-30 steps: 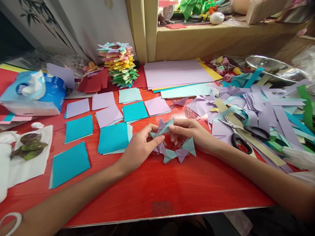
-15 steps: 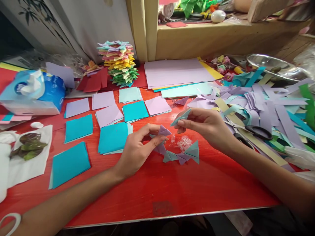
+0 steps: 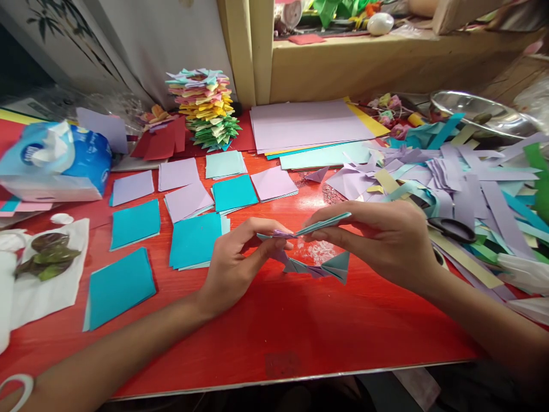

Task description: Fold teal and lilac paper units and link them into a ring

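Observation:
Between thumb and fingers, my left hand (image 3: 240,263) pinches one end of a chain of folded paper pieces (image 3: 337,267) in lilac and pale mint. The chain hangs just above the red table, curving to the right below both hands. My right hand (image 3: 377,240) is closed on a folded mint paper piece (image 3: 325,224), held nearly flat. Its left tip meets the lilac piece at the end of the chain; whether it sits inside a fold I cannot tell. Behind the chain, a patch of whitish residue (image 3: 321,250) marks the table.
Stacks of teal (image 3: 122,280) and lilac paper squares (image 3: 274,182) lie on the left and centre. A colourful folded-paper tower (image 3: 206,109) stands at the back. Paper strips (image 3: 458,171), black-handled scissors (image 3: 452,229) and a metal bowl (image 3: 480,111) are at right, a tissue pack (image 3: 86,154) at left.
My right hand has turned and come down toward my left hand, bringing the mint piece against the chain's lilac end. My left hand has rotated that end flatter and stayed almost in place.

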The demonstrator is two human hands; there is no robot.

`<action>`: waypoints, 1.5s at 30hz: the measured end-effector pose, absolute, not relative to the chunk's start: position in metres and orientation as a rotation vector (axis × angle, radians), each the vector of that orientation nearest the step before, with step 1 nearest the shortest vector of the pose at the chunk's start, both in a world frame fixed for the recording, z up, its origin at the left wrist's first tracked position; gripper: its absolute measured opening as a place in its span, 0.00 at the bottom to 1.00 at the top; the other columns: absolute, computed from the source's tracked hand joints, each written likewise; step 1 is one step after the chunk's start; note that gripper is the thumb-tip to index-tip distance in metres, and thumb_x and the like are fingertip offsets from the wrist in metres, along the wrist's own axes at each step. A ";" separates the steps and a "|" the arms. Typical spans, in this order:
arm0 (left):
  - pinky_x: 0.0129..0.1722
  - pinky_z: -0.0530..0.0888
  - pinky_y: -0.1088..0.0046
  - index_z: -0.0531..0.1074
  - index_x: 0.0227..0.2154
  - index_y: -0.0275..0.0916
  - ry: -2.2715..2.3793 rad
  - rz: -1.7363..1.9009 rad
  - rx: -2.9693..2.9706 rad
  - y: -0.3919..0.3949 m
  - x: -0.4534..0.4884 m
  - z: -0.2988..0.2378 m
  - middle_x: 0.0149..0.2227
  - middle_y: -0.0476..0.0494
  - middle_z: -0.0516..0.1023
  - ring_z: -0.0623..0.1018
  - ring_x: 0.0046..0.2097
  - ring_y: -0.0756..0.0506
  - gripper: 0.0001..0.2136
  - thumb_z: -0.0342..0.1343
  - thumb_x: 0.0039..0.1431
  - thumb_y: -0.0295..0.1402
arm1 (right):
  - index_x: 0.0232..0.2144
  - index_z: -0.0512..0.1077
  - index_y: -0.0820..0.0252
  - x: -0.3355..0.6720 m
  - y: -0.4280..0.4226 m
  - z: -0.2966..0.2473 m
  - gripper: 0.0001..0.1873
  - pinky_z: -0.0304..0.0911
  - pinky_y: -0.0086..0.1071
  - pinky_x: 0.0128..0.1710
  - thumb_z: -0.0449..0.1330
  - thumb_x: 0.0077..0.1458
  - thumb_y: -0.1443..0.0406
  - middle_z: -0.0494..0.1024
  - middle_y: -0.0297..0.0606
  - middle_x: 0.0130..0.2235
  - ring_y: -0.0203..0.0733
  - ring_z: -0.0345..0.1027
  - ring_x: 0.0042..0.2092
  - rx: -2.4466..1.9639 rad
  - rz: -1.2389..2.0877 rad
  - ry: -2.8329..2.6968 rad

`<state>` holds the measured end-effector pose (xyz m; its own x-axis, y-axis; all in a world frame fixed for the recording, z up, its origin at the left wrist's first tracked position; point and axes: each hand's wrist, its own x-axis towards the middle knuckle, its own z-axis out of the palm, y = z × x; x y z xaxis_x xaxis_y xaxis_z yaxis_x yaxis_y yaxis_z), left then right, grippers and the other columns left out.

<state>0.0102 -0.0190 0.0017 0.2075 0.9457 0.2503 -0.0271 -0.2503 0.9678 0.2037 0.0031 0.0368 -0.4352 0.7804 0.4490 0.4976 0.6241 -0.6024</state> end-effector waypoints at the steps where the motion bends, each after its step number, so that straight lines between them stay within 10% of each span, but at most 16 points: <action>1: 0.32 0.79 0.71 0.70 0.34 0.39 0.931 1.228 1.486 -0.019 0.010 0.002 0.31 0.49 0.75 0.78 0.34 0.49 0.04 0.54 0.56 0.26 | 0.32 0.75 0.50 0.204 0.003 0.037 0.06 0.63 0.28 0.25 0.57 0.54 0.62 0.77 0.29 0.28 0.32 0.68 0.24 -0.991 0.485 -2.124; 45: 0.31 0.76 0.86 0.72 0.37 0.42 1.077 1.320 2.152 -0.019 0.005 -0.002 0.31 0.56 0.80 0.79 0.30 0.55 0.09 0.55 0.55 0.23 | 0.32 0.74 0.60 0.204 -0.002 0.034 0.08 0.63 0.19 0.24 0.55 0.54 0.73 0.80 0.30 0.29 0.29 0.73 0.27 -0.794 0.119 -2.283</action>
